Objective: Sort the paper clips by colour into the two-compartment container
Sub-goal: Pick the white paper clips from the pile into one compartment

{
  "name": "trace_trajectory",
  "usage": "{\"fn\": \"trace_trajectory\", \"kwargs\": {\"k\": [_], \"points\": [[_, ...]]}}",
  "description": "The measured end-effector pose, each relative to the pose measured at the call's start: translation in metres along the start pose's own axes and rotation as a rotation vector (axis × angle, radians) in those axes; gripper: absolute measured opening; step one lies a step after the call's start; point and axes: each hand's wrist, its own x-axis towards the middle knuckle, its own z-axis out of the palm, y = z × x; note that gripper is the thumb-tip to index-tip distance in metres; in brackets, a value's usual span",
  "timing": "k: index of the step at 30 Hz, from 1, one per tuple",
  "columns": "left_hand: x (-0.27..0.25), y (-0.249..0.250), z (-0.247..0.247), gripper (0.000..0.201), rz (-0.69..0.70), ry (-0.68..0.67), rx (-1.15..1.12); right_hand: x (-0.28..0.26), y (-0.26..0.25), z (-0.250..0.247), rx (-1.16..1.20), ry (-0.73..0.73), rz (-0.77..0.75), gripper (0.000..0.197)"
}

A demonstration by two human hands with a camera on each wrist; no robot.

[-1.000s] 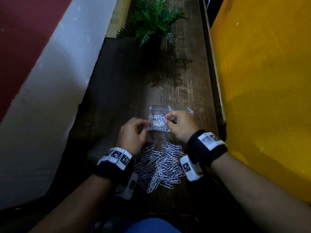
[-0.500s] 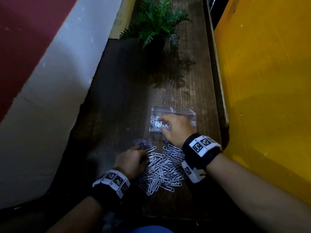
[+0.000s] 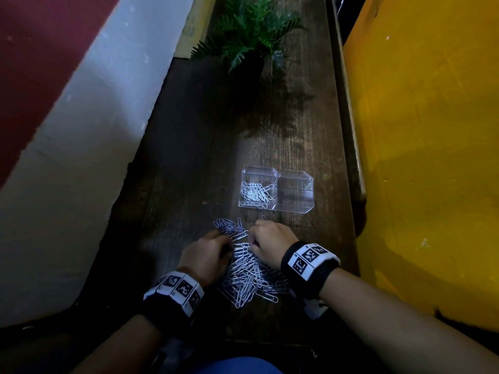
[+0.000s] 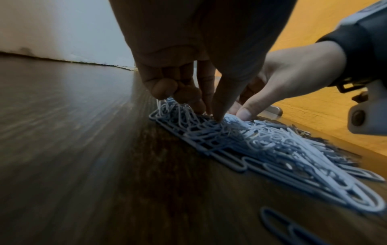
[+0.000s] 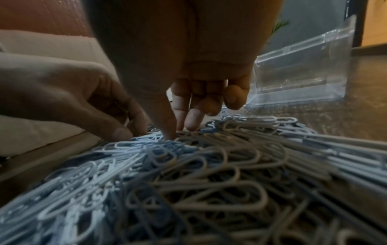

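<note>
A clear two-compartment container (image 3: 294, 210) stands on the dark wooden table. Its left compartment holds white paper clips (image 3: 253, 192); the right compartment (image 3: 295, 194) shows none. A mixed pile of white and blue-grey clips (image 3: 248, 273) lies nearer to me. My left hand (image 3: 229, 240) is on the pile's left side, fingers curled down over some raised clips (image 4: 173, 107). My right hand (image 3: 252, 242) is on the pile's far right, thumb and forefinger tips (image 5: 170, 135) pinching at a clip on top. The container (image 5: 303, 71) stands just beyond the right hand.
A potted fern (image 3: 251, 36) stands at the far end of the narrow table. A yellow wall (image 3: 432, 157) runs close along the right edge. A white and red wall (image 3: 67, 130) runs along the left. Bare wood lies between the container and the fern.
Both hands have drawn back from the container to the pile. The right hand has left the left compartment, which now shows its white clips uncovered.
</note>
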Motion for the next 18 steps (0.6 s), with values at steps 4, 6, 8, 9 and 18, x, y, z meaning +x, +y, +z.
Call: {"fn": "trace_trajectory", "kwargs": {"k": [4, 6, 8, 9, 18], "points": [[-0.003, -0.003, -0.001, 0.016, -0.023, 0.015, -0.032, -0.002, 0.0, 0.0, 0.047, 0.008, 0.005, 0.005], [-0.005, -0.006, -0.002, 0.017, -0.044, 0.035, -0.054, -0.004, 0.0, -0.002, 0.076, 0.032, 0.01, 0.004], [-0.009, -0.007, -0.006, 0.016, -0.078, 0.067, -0.065, -0.007, -0.001, -0.004, 0.107, 0.073, 0.007, 0.003], [-0.012, -0.006, -0.007, 0.018, -0.097, 0.073, -0.06, -0.008, -0.001, -0.004, 0.123, 0.101, -0.006, 0.008], [-0.034, -0.001, -0.004, 0.022, -0.177, -0.123, 0.069, -0.006, -0.01, 0.002, 0.062, 0.032, -0.169, 0.023]]}}
